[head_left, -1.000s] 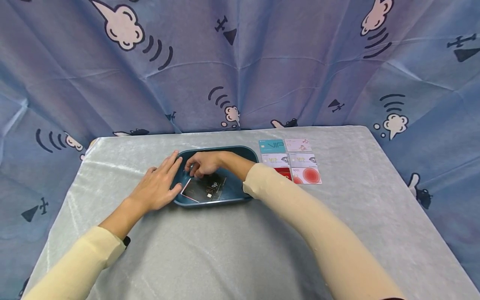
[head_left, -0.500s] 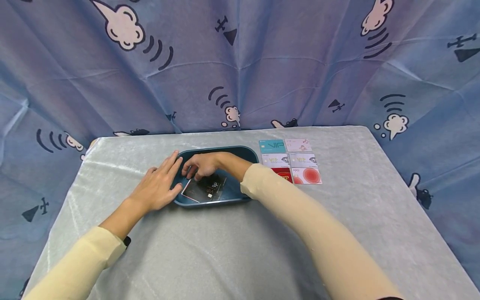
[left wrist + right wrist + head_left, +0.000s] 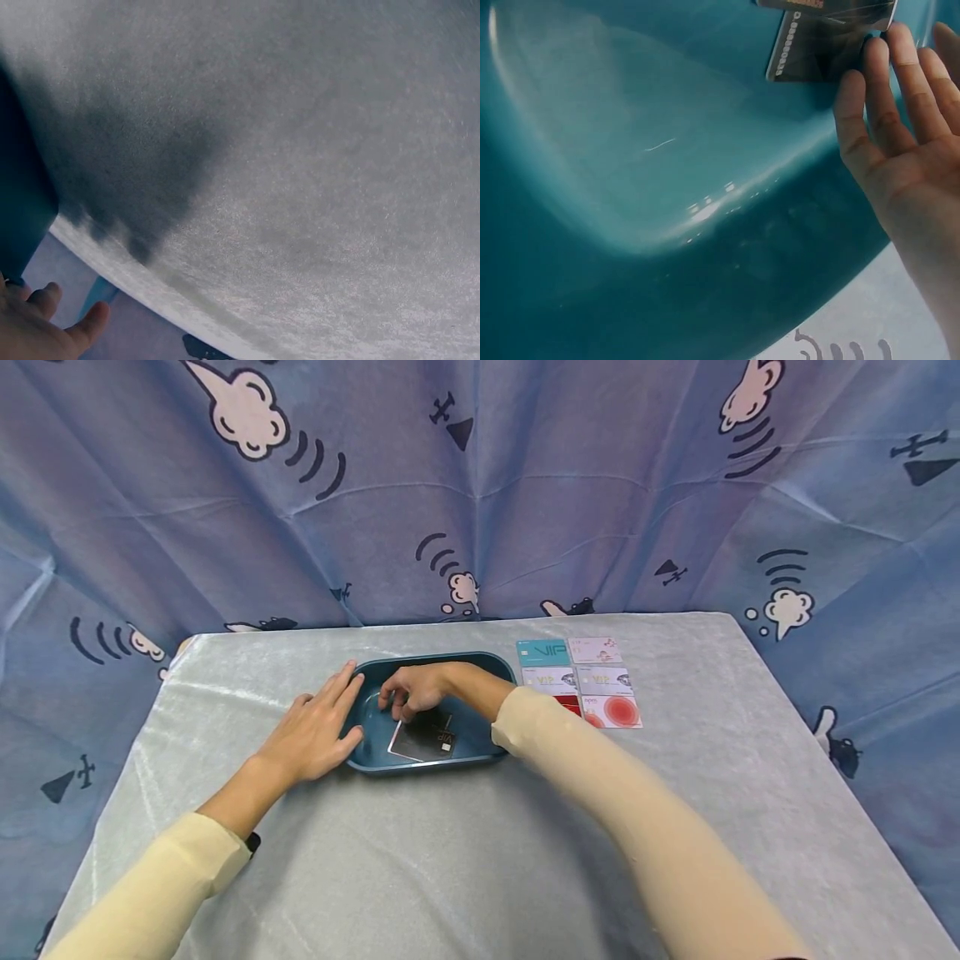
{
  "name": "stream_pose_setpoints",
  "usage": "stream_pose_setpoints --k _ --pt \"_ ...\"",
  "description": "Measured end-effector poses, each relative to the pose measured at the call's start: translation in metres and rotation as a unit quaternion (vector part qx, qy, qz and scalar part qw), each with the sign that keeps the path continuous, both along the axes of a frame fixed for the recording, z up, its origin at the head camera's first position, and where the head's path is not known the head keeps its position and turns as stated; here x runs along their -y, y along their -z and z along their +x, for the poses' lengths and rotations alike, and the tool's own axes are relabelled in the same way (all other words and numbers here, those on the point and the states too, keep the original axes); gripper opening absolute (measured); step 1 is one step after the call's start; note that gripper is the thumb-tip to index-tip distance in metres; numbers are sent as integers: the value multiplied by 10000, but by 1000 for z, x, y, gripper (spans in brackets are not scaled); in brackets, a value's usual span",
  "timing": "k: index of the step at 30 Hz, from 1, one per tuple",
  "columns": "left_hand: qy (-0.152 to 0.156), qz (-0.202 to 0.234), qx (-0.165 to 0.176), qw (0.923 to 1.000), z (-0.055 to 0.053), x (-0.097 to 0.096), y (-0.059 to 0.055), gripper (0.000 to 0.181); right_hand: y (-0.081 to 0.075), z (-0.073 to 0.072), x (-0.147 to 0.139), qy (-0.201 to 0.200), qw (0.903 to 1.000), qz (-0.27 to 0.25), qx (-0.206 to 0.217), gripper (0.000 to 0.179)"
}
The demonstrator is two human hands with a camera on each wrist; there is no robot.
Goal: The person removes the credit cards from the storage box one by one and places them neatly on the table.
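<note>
In the head view a dark blue-green tray stands on the table, with dark VIP cards overlapping inside it. My right hand reaches into the tray, its fingertips down at the upper edge of these cards. The right wrist view shows the fingers of that right hand fairly straight, the fingertips beside the dark cards. My left hand rests with spread fingers against the tray's left rim. Only part of the left hand shows in the left wrist view, at the corner.
Right of the tray several cards lie in two columns: a teal VIP card, a pink card, two pale VIP cards, a red card partly behind my sleeve, and a white card with a red circle. A patterned curtain hangs behind the table.
The dark cards have shifted to the right within the tray, and my right hand has moved slightly rightward with them. My left hand has stayed at the rim.
</note>
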State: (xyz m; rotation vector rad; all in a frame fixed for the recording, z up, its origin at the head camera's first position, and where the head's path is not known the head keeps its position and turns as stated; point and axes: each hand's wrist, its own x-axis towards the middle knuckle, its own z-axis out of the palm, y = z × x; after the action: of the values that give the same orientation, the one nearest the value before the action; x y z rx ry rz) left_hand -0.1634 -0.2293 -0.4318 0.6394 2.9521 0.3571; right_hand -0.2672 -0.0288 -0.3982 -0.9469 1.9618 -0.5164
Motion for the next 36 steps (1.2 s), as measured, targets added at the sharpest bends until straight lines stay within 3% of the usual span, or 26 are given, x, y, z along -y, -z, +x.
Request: stream_pose_setpoints --k 13,24,36 --pt "-28 55 -25 10000 1 -1 0 74 -3 -2 -17 -11 9999 121 -106 39" --pt "-44 53 -48 10000 0 -1 1 74 -6 -4 -28 -154 9978 466 -441 38" --pt "-71 42 -35 10000 1 -3 0 75 -13 -4 -43 -45 9940 918 -596 37"
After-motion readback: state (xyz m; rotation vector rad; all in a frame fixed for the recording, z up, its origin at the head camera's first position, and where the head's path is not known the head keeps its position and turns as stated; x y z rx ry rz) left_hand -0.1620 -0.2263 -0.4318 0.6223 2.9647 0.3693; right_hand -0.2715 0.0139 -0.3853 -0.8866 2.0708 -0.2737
